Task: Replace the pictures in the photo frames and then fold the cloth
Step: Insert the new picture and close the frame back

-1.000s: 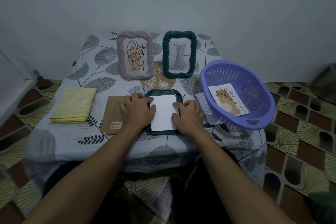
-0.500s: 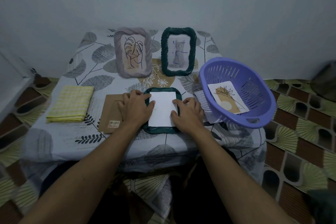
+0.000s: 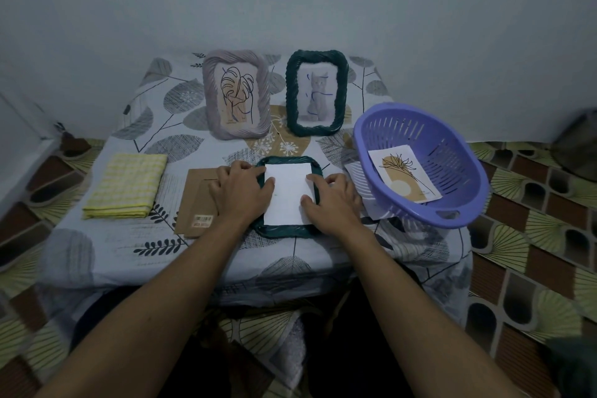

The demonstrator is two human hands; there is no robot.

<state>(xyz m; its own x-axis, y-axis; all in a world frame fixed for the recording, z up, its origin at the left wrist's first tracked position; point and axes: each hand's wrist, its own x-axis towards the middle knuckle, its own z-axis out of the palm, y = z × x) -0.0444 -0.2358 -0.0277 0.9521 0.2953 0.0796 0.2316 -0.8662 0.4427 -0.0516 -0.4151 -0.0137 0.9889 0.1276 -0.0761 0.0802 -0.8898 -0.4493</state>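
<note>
A dark green photo frame (image 3: pixel 284 232) lies face down at the table's front middle, with a white picture back (image 3: pixel 286 195) lying in it. My left hand (image 3: pixel 240 192) rests on the frame's left edge, its fingers touching the paper. My right hand (image 3: pixel 332 199) presses the paper's right side with its fingertips. A brown backing board (image 3: pixel 195 200) lies just left of the frame, partly under my left hand. A folded yellow checked cloth (image 3: pixel 124 186) lies at the left. Two frames stand at the back: a grey one (image 3: pixel 235 94) with a leaf drawing and a green one (image 3: pixel 316 92) with a cat picture.
A purple plastic basket (image 3: pixel 420 126) sits at the table's right edge and holds a picture of a plant (image 3: pixel 403 173). More paper (image 3: pixel 355 173) pokes out from under the basket. The leaf-patterned tablecloth (image 3: pixel 129 245) hangs over the front edge. A wall stands close behind.
The view has tilted slightly. My right fingertips have shifted a little further onto the white paper. Both hands stay on the flat frame.
</note>
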